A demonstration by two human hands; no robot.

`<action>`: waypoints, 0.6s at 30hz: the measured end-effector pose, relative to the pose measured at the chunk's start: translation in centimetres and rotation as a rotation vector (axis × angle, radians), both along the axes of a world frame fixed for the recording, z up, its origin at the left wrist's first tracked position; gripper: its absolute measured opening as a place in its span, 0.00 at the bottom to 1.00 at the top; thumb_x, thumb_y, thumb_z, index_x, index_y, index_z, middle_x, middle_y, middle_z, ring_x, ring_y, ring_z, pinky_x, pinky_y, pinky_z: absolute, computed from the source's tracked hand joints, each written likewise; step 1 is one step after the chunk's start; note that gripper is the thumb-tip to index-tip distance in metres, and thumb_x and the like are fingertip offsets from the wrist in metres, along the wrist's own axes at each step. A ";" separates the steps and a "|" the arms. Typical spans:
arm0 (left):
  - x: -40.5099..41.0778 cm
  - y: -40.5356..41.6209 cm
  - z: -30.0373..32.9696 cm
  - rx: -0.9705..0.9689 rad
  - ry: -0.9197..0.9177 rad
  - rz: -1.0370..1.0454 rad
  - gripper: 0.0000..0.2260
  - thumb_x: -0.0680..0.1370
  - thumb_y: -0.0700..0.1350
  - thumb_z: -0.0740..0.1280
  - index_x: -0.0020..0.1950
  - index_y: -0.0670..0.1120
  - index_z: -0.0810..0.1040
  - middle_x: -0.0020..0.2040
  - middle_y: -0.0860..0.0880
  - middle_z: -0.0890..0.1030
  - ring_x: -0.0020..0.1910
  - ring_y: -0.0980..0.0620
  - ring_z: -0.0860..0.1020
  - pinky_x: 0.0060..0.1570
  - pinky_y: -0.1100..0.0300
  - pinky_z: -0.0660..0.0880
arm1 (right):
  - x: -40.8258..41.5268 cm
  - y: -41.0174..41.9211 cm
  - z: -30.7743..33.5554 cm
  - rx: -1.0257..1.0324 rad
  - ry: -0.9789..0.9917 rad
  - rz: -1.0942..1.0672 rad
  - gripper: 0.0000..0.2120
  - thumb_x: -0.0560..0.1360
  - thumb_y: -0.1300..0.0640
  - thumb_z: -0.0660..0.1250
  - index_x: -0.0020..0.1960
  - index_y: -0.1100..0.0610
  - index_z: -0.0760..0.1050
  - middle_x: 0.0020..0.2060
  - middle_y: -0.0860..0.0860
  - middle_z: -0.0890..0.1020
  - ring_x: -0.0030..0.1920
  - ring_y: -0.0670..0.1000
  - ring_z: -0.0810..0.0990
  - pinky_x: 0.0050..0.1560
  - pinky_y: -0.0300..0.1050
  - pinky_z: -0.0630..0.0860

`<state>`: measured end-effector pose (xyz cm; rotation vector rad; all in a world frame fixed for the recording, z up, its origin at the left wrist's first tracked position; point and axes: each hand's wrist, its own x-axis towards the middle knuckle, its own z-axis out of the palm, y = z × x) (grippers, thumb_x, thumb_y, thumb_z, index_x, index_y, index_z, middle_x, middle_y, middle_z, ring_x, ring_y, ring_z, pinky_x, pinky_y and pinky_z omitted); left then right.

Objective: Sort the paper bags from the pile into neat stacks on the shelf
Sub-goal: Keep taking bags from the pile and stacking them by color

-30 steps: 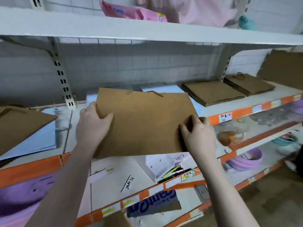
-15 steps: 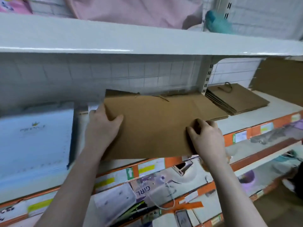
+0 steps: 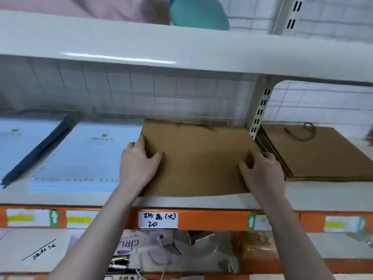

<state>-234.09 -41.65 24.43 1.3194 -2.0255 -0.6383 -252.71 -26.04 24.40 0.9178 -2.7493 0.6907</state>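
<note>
We observe a flat brown paper bag [image 3: 197, 160] lying on the shelf [image 3: 302, 196], its near edge just short of the shelf's front lip and its twine handles toward the wire-grid back panel [image 3: 141, 91]. Whether it rests on further brown bags beneath it we cannot tell.

Left hand [image 3: 137, 164]: it grips the bag's left edge, thumb on the top face, fingers curled around the side and partly hidden under the paper.

Right hand [image 3: 262, 170]: it grips the bag's right edge in the same manner, thumb on top, fingers curled at the side.

To the right, just beyond the slotted upright post [image 3: 260, 110], we note a stack of brown bags [image 3: 314, 156] with a twine handle lying on its top face; the right hand's knuckles sit just beside this stack's left edge.

To the left, touching or nearly touching the held bag, lies a pale blue bag stack [image 3: 86, 156] printed with a small crown mark; a second pale blue stack [image 3: 22, 142] lies further left.

The shelf front carries an orange price rail [image 3: 212, 221] with a handwritten white label [image 3: 158, 219] directly below the held bag.

An upper shelf [image 3: 181, 51] spans the view above, holding a teal item [image 3: 198, 13] and pink material [image 3: 84, 5].
</note>
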 end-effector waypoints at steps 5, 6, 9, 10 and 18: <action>-2.2 0.4 -0.9 0.008 -0.079 0.055 0.21 0.76 0.48 0.66 0.64 0.39 0.70 0.60 0.38 0.75 0.60 0.39 0.70 0.56 0.52 0.66 | -2.1 0.0 -1.0 0.016 -0.035 0.085 0.19 0.78 0.50 0.59 0.64 0.60 0.71 0.61 0.60 0.71 0.60 0.59 0.69 0.58 0.50 0.68; -2.5 0.4 -1.1 0.015 -0.092 0.063 0.20 0.76 0.48 0.66 0.64 0.39 0.70 0.61 0.39 0.75 0.61 0.40 0.70 0.55 0.52 0.67 | -2.4 -0.1 -1.1 0.023 -0.044 0.100 0.20 0.79 0.50 0.59 0.65 0.59 0.70 0.62 0.60 0.70 0.61 0.58 0.68 0.60 0.50 0.67; -3.4 0.3 -1.6 0.035 -0.145 0.063 0.23 0.77 0.49 0.64 0.69 0.40 0.67 0.65 0.39 0.73 0.64 0.41 0.70 0.57 0.54 0.67 | -3.4 -0.4 -1.8 0.069 -0.044 0.130 0.21 0.79 0.49 0.57 0.68 0.59 0.67 0.63 0.60 0.69 0.63 0.59 0.66 0.63 0.50 0.65; -3.7 0.4 -1.8 0.040 -0.163 0.057 0.23 0.78 0.49 0.64 0.70 0.39 0.66 0.66 0.40 0.72 0.64 0.42 0.70 0.57 0.54 0.67 | -3.7 -0.4 -2.2 0.084 -0.045 0.131 0.22 0.79 0.48 0.57 0.69 0.59 0.66 0.64 0.60 0.69 0.63 0.58 0.66 0.63 0.50 0.65; -6.5 -1.2 -2.3 0.051 -0.239 0.049 0.20 0.79 0.51 0.61 0.67 0.41 0.68 0.66 0.41 0.73 0.63 0.41 0.72 0.56 0.53 0.69 | -6.7 -1.7 -3.3 0.166 0.009 0.145 0.21 0.80 0.47 0.54 0.66 0.59 0.68 0.62 0.60 0.71 0.61 0.57 0.70 0.60 0.47 0.66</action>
